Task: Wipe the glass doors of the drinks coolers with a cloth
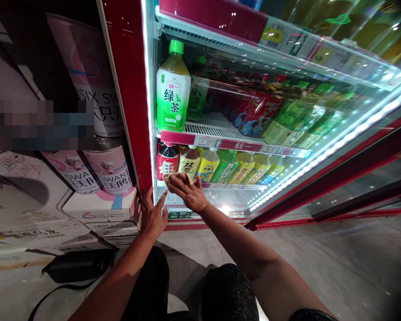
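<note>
In the head view my right hand [189,194] holds a crumpled tan cloth [181,178] under its fingers, at the front of the lower bottle row in a lit drinks fridge. Behind the cloth stand a dark bottle with a red label [167,158] and a brown-capped bottle with a cream label [189,160]; the hand partly covers their lower parts. My left hand [153,216] is at the lower left of the red fridge frame [127,67], fingers apart and holding nothing. Whether its fingertips touch the frame I cannot tell.
A green tea bottle [173,89] stands on the shelf above, its red price rail [234,145] jutting out. Pink tins [108,169] on white cartons [100,214] crowd the left. A black bag [76,265] lies on the floor.
</note>
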`<state>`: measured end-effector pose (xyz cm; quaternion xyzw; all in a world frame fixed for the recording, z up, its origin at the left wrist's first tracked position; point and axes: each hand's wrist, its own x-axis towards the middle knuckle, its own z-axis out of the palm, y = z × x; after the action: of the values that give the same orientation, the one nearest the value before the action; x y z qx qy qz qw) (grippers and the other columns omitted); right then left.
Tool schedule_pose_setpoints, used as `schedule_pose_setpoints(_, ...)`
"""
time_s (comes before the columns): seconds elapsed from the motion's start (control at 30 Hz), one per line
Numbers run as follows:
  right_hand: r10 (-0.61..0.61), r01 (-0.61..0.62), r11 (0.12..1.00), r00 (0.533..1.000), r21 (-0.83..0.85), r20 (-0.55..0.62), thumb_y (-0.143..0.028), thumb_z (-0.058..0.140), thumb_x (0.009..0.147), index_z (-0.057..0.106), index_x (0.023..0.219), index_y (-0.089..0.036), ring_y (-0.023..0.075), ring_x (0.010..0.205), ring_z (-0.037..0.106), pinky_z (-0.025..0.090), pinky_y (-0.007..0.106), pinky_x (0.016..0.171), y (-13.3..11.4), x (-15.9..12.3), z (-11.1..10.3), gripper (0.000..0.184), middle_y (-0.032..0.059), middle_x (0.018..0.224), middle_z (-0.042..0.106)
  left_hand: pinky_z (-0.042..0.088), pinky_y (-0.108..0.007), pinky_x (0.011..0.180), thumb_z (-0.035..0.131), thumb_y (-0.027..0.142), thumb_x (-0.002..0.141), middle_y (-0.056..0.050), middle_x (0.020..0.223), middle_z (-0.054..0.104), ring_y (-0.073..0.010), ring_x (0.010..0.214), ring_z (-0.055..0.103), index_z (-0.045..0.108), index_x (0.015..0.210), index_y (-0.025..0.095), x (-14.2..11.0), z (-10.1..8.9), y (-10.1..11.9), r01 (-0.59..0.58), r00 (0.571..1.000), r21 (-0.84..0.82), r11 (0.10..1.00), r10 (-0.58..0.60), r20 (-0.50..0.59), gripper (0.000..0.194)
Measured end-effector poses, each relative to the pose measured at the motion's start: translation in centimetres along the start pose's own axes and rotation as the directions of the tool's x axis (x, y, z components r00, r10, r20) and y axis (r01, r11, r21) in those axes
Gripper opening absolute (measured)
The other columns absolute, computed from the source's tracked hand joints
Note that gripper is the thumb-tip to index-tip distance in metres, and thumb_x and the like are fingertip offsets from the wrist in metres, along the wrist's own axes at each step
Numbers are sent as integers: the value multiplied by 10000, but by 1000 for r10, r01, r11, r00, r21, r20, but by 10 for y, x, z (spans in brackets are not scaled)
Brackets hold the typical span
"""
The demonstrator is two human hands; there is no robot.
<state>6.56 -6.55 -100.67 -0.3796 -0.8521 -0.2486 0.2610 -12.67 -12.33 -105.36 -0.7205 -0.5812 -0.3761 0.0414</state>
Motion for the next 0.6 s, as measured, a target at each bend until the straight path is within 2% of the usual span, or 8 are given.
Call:
schedule_pose_setpoints(0.1,42,-45,999,993,-26,-111,-160,436,1006,279,1606,-432,168,1589,223,-197,539,1268,-6,20,0,677,-75,1599,478,412,-588,1169,633,205,882,-169,1616,223,-416,1465,373,602,1433,243,-2,1,-1,26,1000,29,999,-27,8,553)
schedule_pose_setpoints(0.17,0,-6,999,990,-41,-140,-176,468,1000,330,1598,-393,168,1603,168,-200,522,1272,-12,24,2,651,-65,1608,469,423,-581,1166,631,213,884,-169,1626,219,-414,1477,360,594,1437,230,-3,1,-1,39,999,34,999,-40,18,555)
schedule_pose_setpoints(0.33,-133,128,989,990,-78,-54,-209,477,1013,443,1531,-419,139,1602,148,-156,473,1300,-21,20,2,560,-139,1629,410,399,-535,1205,630,188,861,-189,1641,246,-385,1510,337,629,1354,154,-5,-3,-3,17,999,9,1000,-17,29,494)
schedule_pose_setpoints(0.47,-69,56,992,992,-117,-107,-230,470,1022,387,1573,-384,194,1615,98,-220,529,1266,-28,34,1,578,-110,1667,346,392,-547,1204,625,193,855,-213,1626,284,-393,1515,336,589,1377,135,-6,-1,-5,51,998,-17,999,-51,20,527)
schedule_pose_setpoints(0.53,-59,48,993,993,-109,-101,-271,477,1028,390,1575,-370,211,1608,141,-187,542,1279,-32,35,5,563,-94,1669,347,376,-541,1217,621,177,843,-216,1623,294,-389,1525,322,584,1353,124,-6,0,-6,70,997,-38,997,-69,18,514)
schedule_pose_setpoints(0.6,-108,106,992,994,-73,-20,-305,480,1035,418,1556,-397,187,1566,273,-74,508,1321,-34,28,10,532,-105,1654,371,386,-510,1216,600,141,832,-224,1606,318,-368,1520,342,583,1297,110,-5,-1,-7,72,997,-65,995,-71,9,466)
